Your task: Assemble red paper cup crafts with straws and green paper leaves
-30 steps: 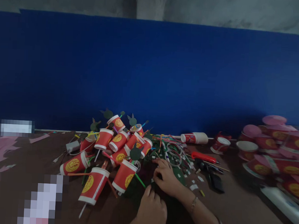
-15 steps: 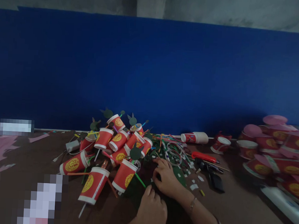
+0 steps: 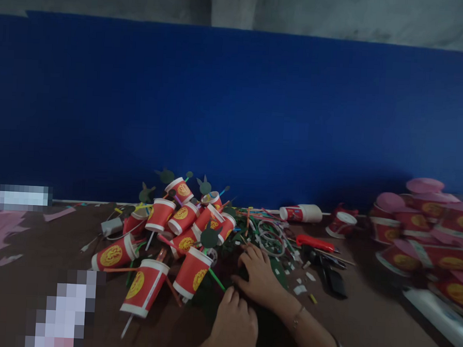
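My left hand rests low in the middle with its fingers curled together over dark green paper. Whatever may be under those fingertips is hidden. Just beyond it and to the right, my right hand reaches over the same dark paper, thumb apart from the bent fingers, and nothing shows in its grasp. A green straw points from a red paper cup toward my left hand. Ahead of my right hand lies a tangle of straws and green paper scraps.
Red paper cups with straws and dark rabbit-shaped cutouts are heaped at left. Rightward lie white scraps, a red-handled tool, black scissors-like handles and a cup stack. Cups with pink paper crowd the far right.
My right hand has shifted slightly, its thumb now lower and farther from the fingers. My left hand is nearly unmoved, and the cups stay as they were.
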Motion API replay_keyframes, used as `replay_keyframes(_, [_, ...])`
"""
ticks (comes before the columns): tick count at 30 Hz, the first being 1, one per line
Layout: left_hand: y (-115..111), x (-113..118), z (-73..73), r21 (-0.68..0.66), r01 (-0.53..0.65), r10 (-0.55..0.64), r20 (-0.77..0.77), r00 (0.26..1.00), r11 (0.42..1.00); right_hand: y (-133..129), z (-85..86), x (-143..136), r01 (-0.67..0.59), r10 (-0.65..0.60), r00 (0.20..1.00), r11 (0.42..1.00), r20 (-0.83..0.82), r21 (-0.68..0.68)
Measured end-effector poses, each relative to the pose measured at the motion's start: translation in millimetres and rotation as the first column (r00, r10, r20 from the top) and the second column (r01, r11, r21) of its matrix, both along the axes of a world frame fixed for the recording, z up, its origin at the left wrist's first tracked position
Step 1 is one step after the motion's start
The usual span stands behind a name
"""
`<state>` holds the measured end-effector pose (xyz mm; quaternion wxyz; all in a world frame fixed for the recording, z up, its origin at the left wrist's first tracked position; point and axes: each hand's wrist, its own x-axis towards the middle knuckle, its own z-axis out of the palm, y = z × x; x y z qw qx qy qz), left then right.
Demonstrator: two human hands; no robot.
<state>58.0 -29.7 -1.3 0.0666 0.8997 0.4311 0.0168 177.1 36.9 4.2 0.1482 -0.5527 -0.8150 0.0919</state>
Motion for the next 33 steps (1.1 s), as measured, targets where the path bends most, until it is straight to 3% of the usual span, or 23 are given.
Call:
replay_keyframes(4, [0.1,-0.5,3.8,-0.022,-0.002,0.002,-0.017,1.000,1.000,-0.2,-2.4,-1.5,-0.001,0.000,1.000,1.000,0.027,0.029])
replay_keyframes(9, [0.4,-1.3,2.6,-0.030,-0.006,0.006,0.003,1.000,1.000,-3.9,1.5,-3.6,-0.124,0.123,0.992,0.991,0.015,0.056])
replay_keyframes(15, [2.8,-4.6,-6.9,0.117,0.004,-0.014,0.083,0.996,0.993,-3.0,5.3,-4.9,-0.127,0.126,0.992,0.992,-0.010,-0.028])
replay_keyframes(21, [7.8,-8.4,-9.9,0.184,-0.020,-0.015,0.189,0.982,0.983,-0.7,4.9,-2.7,-0.141,0.140,0.989,0.990,-0.046,-0.021])
replay_keyframes(25, [7.8,-6.8,-14.6,0.191,0.009,-0.042,0.172,0.984,0.982,-1.2,8.3,0.4,-0.157,0.153,0.986,0.985,-0.059,-0.073])
replay_keyframes(30, [8.2,-7.3,-19.5,0.192,0.018,-0.049,0.157,0.986,0.981,1.0,7.8,-0.3,-0.157,0.140,0.976,0.983,-0.167,-0.096])
replay_keyframes(33, [9.8,-12.6,-14.2,0.215,-0.017,-0.041,0.261,0.965,0.977,5.5,5.4,-0.1,-0.112,0.085,0.947,0.991,-0.310,-0.071])
